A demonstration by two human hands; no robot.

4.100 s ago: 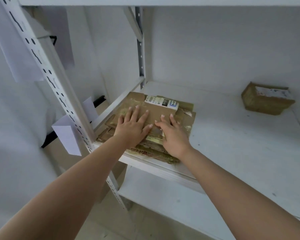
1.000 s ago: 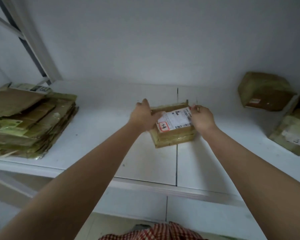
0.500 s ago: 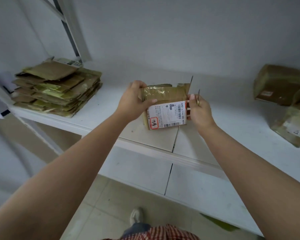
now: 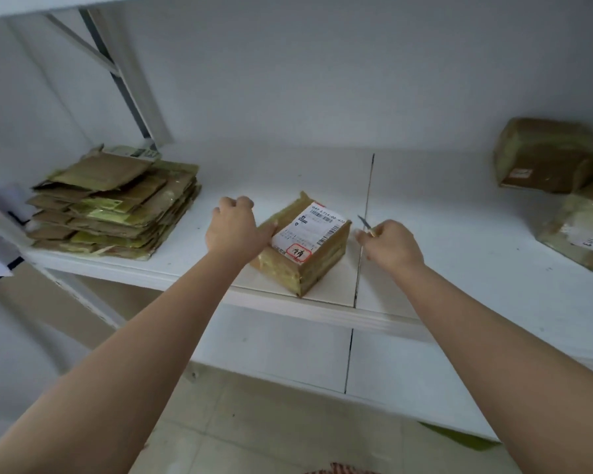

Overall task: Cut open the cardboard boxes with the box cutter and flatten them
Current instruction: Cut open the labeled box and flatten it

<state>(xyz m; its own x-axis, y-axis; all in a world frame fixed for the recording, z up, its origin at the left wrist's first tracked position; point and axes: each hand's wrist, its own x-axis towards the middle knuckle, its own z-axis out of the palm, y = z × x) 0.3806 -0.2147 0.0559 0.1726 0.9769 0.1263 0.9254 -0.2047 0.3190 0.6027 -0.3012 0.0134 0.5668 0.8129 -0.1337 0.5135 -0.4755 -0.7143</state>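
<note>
Left hand (image 4: 235, 229) curled against box (image 4: 302, 249); right hand (image 4: 391, 246) gripping cutter (image 4: 365, 223).

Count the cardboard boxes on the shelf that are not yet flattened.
3: one labelled box at centre beside the left hand; two at right, rear box and front box, partly cut off.

Three taped boxes (image 4: 302, 244) (image 4: 541, 153) (image 4: 582, 227), one stack of flattened cardboard (image 4: 113, 203), one blade (image 4: 364, 222).
</note>
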